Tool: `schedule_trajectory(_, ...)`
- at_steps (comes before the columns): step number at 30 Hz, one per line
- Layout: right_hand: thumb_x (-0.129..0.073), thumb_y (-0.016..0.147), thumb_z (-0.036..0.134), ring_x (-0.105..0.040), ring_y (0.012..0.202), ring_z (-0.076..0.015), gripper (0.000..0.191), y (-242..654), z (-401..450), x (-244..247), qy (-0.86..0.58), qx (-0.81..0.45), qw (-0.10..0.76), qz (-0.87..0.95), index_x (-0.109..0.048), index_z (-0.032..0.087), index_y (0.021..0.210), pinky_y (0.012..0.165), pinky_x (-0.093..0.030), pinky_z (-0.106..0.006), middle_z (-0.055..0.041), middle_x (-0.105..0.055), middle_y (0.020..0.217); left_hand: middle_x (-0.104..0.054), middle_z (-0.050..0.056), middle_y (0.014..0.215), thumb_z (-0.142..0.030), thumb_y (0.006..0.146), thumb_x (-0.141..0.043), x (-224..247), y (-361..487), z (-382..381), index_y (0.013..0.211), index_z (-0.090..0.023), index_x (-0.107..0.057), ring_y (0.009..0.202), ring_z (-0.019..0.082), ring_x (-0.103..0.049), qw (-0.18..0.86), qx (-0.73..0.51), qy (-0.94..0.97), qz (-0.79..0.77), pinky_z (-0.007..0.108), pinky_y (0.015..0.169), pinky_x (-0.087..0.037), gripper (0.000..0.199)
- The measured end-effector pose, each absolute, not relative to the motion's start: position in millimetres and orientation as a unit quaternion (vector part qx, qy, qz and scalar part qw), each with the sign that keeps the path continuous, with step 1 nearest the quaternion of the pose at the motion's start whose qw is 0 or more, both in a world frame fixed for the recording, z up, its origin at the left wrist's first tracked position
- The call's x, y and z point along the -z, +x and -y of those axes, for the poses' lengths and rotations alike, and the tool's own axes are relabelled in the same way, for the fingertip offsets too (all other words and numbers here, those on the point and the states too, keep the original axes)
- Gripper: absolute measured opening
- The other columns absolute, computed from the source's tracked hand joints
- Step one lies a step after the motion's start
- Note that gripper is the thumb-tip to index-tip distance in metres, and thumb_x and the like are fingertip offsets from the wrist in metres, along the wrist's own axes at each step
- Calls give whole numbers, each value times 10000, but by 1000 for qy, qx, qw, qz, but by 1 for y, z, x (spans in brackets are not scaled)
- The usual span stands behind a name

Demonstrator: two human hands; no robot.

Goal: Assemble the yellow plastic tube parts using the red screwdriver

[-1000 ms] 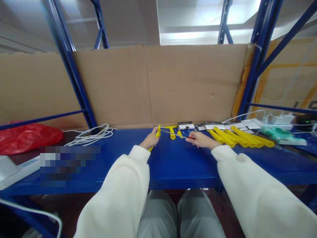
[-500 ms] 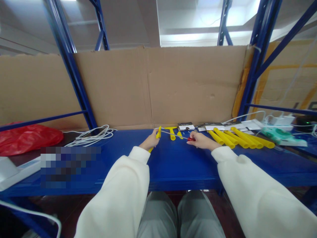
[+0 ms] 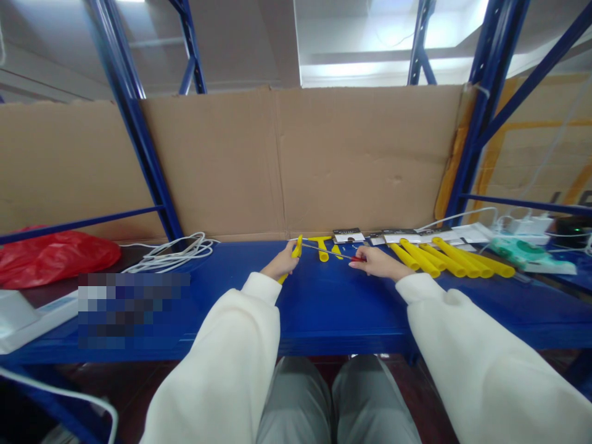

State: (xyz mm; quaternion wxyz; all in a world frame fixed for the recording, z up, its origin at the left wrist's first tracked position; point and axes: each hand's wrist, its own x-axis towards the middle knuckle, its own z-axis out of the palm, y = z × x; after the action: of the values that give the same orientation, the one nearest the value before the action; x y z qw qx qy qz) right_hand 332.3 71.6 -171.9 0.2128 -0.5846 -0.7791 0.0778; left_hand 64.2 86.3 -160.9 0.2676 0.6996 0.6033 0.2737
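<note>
My left hand point(image 3: 281, 264) is closed around a yellow plastic piece point(image 3: 297, 246), of which the upper end and a bit below the hand show. In my right hand point(image 3: 371, 261) is a screwdriver with a red handle point(image 3: 357, 259); its long metal shaft point(image 3: 330, 251) points left, its tip at the yellow piece. Whether the tip sits in a screw is too small to tell. Behind the shaft a yellow T-shaped part point(image 3: 322, 248) and a smaller yellow piece point(image 3: 337, 251) lie on the blue table point(image 3: 342, 302).
Several yellow tubes point(image 3: 444, 259) lie right of my right hand, with black-and-white packets point(image 3: 349, 235) behind. A coiled white cable point(image 3: 185, 251) and a red plastic bag point(image 3: 60, 256) are at left. Cardboard point(image 3: 300, 160) stands along the back. A green-and-white item point(image 3: 530, 254) lies at far right.
Both hands keep their hold on the yellow piece and the screwdriver, in nearly the same place. The whole view has shifted very slightly.
</note>
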Motion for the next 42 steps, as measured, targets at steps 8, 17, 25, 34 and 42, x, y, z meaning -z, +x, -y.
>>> schedule_trajectory(8, -491, 944, 402, -634, 728, -198, 297, 331, -69, 168, -562, -78, 199, 799, -579, 196, 750, 660, -450, -284, -85, -697, 800, -600, 0, 814, -117, 916, -517, 164, 63, -92, 1500, -228, -278, 487, 77, -472, 290, -286, 692, -596, 167, 456, -364, 640)
schedule_trajectory(17, -652, 845, 319, -569, 608, -154, 181, 331, -69, 170, -582, -77, 207, 782, -530, 212, 766, 590, -401, -260, -12, -635, 697, -596, -7, 891, -107, 917, -533, 161, 66, -91, 1451, -250, -296, 436, 45, -404, 353, -302, 668, -582, 169, 419, -326, 602)
schedule_trajectory(25, -536, 922, 430, -619, 708, -188, 273, 333, -72, 172, -578, -86, 191, 789, -610, 190, 813, 629, -436, -271, -72, -686, 789, -568, -24, 832, -54, 913, -490, 165, 64, -95, 1472, -250, -253, 434, 53, -410, 351, -298, 669, -583, 166, 408, -314, 638)
schedule_trajectory(34, -700, 814, 380, -617, 689, -181, 207, 335, -74, 172, -604, -25, 197, 772, -601, 204, 769, 602, -417, -256, -38, -682, 753, -552, -37, 771, -63, 899, -512, 162, 65, -91, 1478, -254, -278, 458, 61, -428, 324, -286, 691, -579, 153, 432, -343, 653)
schedule_trajectory(42, -461, 955, 457, -622, 678, -200, 396, 333, -70, 168, -588, -88, 168, 787, -645, 181, 738, 626, -439, -291, -77, -682, 730, -568, -31, 776, -47, 891, -490, 160, 64, -88, 1507, -241, -268, 472, 77, -440, 303, -276, 695, -590, 169, 448, -362, 683)
